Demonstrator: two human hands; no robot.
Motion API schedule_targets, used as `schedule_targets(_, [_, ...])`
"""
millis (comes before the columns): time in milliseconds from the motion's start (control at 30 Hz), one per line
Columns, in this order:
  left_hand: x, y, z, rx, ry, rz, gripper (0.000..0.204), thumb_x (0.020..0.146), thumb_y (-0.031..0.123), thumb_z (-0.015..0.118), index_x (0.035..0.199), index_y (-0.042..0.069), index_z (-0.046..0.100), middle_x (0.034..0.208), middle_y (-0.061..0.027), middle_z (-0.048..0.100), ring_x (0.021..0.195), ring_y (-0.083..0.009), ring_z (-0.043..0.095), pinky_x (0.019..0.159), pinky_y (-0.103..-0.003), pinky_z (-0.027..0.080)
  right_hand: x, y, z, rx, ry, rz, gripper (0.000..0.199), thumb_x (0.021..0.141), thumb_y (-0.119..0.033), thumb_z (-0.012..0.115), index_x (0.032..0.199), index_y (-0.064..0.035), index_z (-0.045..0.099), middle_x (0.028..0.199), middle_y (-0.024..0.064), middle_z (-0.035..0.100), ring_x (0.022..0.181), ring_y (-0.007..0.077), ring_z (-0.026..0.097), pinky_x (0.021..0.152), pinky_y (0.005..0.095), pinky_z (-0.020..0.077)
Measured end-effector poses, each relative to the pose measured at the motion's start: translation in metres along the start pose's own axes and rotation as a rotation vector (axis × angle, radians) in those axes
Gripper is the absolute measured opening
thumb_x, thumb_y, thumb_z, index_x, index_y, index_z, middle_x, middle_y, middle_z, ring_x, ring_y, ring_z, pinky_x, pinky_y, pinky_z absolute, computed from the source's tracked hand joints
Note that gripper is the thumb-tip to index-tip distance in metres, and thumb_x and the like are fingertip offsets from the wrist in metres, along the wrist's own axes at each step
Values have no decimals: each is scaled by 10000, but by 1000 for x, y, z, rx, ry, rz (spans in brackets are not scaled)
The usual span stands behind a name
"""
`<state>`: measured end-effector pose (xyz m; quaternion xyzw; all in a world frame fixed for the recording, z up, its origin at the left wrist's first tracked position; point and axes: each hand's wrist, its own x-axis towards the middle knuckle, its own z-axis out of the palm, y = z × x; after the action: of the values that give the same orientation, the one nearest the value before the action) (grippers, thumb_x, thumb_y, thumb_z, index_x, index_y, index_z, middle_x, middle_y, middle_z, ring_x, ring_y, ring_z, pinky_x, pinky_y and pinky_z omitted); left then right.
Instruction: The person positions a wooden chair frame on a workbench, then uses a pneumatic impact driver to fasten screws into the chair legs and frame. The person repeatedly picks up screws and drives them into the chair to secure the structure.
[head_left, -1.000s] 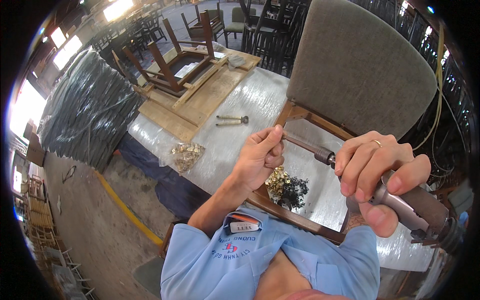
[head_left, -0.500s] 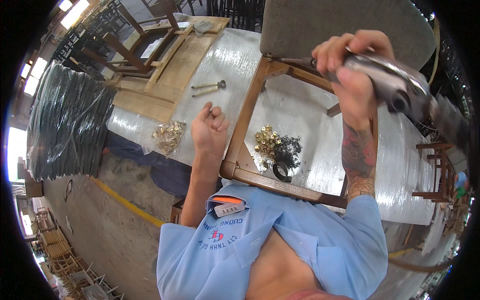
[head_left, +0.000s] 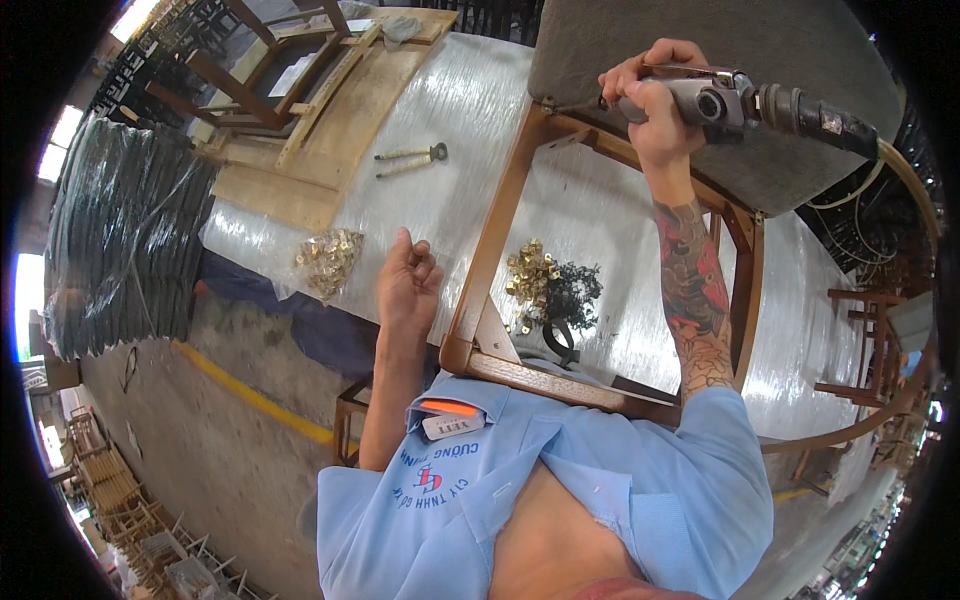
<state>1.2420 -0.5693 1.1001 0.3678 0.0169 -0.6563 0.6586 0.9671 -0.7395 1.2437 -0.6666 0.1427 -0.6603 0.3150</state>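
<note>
My right hand (head_left: pixel 655 115) is wrapped round a silver-and-black air screwdriver (head_left: pixel 722 103) with a hose at its rear. Its bit points left, at a metal bracket in the far left corner of a brown wooden chair frame (head_left: pixel 490 235); whether it touches a screw is too small to tell. Behind that corner stands a grey upholstered panel (head_left: pixel 700 35), against the frame's far side. Left of the frame, my left hand (head_left: pixel 408 292) is raised with curled fingers; anything in them is hidden. Inside the frame lie brass-coloured brackets (head_left: pixel 532 272), black screws (head_left: pixel 574 295) and a black ring (head_left: pixel 560 340).
Pincers (head_left: pixel 412 158) and a bag of brass-coloured brackets (head_left: pixel 328 262) lie on the plastic-covered table (head_left: pixel 440 95). Further left are plywood boards (head_left: pixel 395 75), an upturned wooden frame (head_left: pixel 235 85) and a wrapped stack (head_left: pixel 115 240). The air hose (head_left: pixel 925 220) loops down the right side.
My right hand has shifted up and left, and the screwdriver's rear has swung up so it lies more level. My left hand has dropped slightly, its fingers still curled.
</note>
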Motion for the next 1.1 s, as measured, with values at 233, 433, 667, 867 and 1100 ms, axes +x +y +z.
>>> schedule_targets(233, [3,-12,0,60,43,-12,195,965,291,668,892,147,557,794,18,571,569,-59,390,463,-214,293,1,16,1,-9,-3,4,297,780,8,529,1069,-40,478,727,125,606,659,223,626,784,468,569])
schedule_targets(433, [8,-13,-1,109,28,-7,172,964,295,670,927,158,575,795,26,562,570,-59,390,471,-220,309,4,19,-1,6,3,40,287,784,-9,530,1064,-44,481,733,125,608,660,224,625,789,473,568])
schedule_targets(667, [6,-15,2,133,41,-33,184,958,301,680,975,142,588,814,29,546,595,-48,415,498,-220,338,8,17,1,-27,-38,67,286,790,-19,524,1070,-56,480,736,119,610,661,226,624,785,474,567])
schedule_targets(867, [4,-17,12,199,121,-10,228,940,246,709,1038,62,614,836,11,567,592,-40,436,500,-213,343,22,19,-3,-99,-68,92,270,797,-8,500,1064,-38,478,730,129,611,652,227,624,768,455,569])
schedule_targets(1100, [17,-34,5,207,87,-173,253,931,246,721,1046,45,618,892,7,576,592,-30,429,499,-201,343,29,19,32,36,68,126,266,783,-19,628,1004,-14,481,665,58,551,521,147,552,495,275,454])
